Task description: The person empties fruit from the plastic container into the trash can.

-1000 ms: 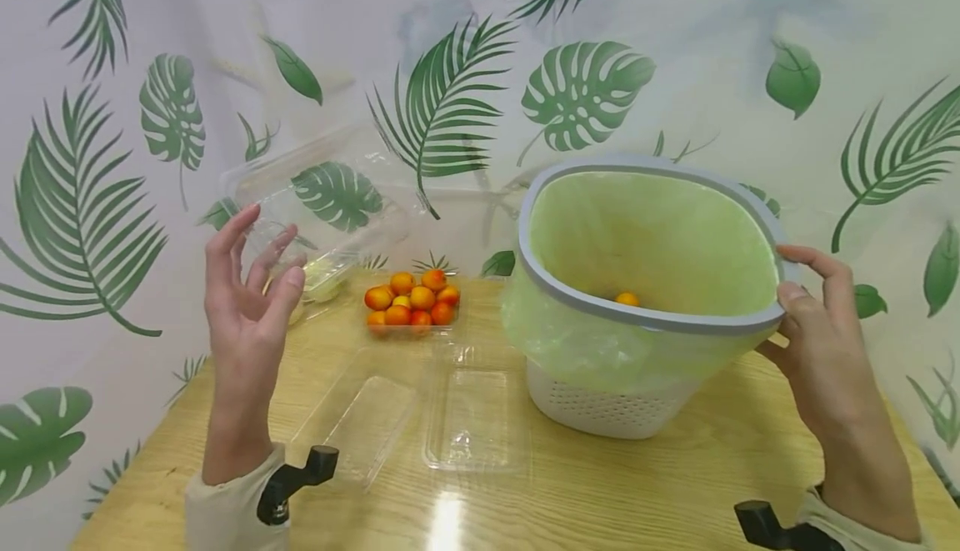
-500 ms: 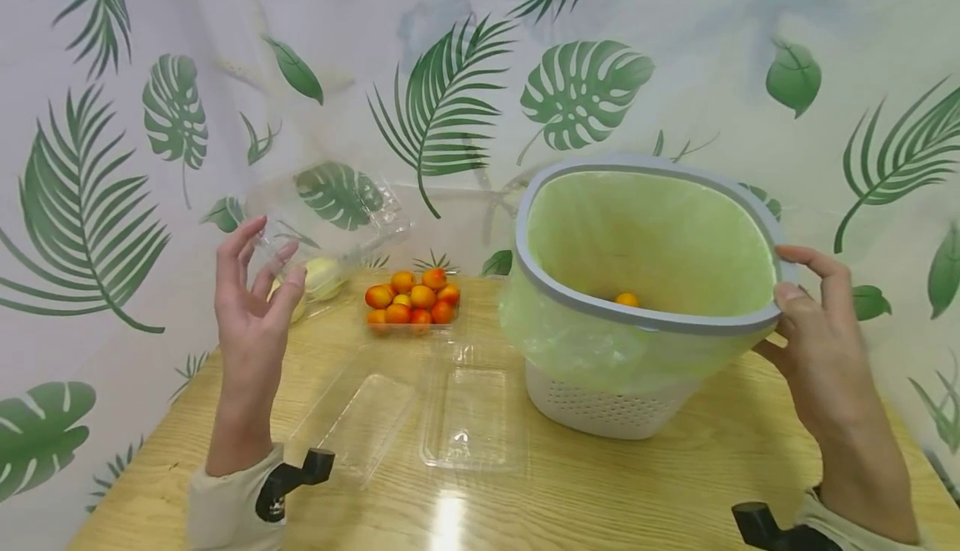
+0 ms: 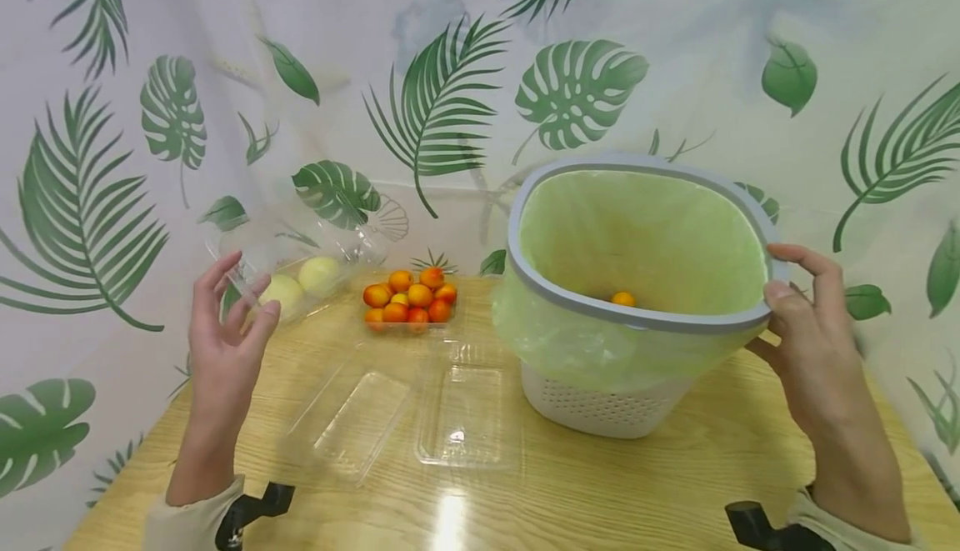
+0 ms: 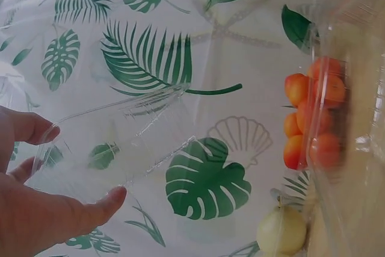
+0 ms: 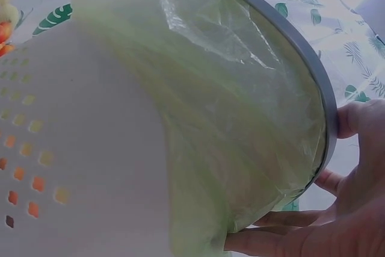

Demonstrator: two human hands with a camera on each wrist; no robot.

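My left hand (image 3: 221, 359) pinches the edge of a clear plastic container (image 4: 129, 130) between thumb and fingers, at the far left of the table. Two pale round fruits (image 3: 318, 275) show behind its fingertips, seen through clear plastic. On the right, my right hand (image 3: 817, 343) grips the grey rim of a white perforated bin (image 3: 600, 405), thumb on the near side. A light green bag (image 3: 570, 343) lines the bin and folds over its outside. Deep inside lies one orange fruit (image 3: 623, 298); the rest of the bottom is hidden.
A clear box of small orange-red fruits (image 3: 408, 297) stands at the table's back middle. Nearer are two clear plastic trays, one slanted (image 3: 352, 418) and one straight (image 3: 472, 413), beside the bin. A leaf-print curtain (image 3: 450, 117) hangs behind the table.
My left hand has moved down and slightly left, lowering the clear container, and the pale fruits show more fully. My right hand keeps its grip on the bin's rim.
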